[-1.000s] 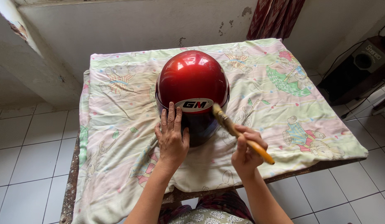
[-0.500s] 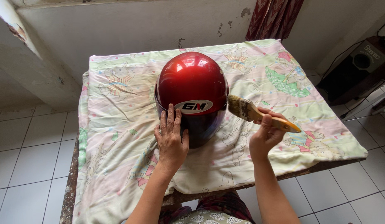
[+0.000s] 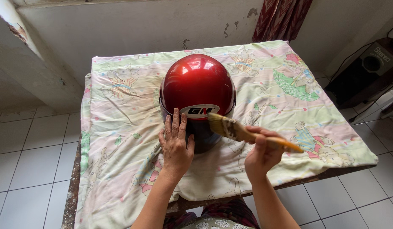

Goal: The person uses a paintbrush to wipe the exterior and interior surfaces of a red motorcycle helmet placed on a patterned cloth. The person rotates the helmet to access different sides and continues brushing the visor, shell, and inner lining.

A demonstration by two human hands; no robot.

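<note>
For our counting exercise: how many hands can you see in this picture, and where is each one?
2. The left hand rests flat against the front of the red helmet. The right hand holds a paintbrush beside the helmet, bristles at its visor. None seem hidden.

Dark speaker (image 3: 371, 68), red curtain (image 3: 281, 19)

Both forearms reach up from the bottom edge, bare to the elbow. The left hand (image 3: 176, 142) lies palm down, fingers straight and close together, pointing away from the body, thumb spread to the right. Its wrist is straight, in line with the forearm. The right hand (image 3: 261, 152) is raised slightly, curled in a closed grip, knuckles upward, thumb pressed on top. Its wrist bends a little inward. The two hands sit near each other, not touching.
</note>
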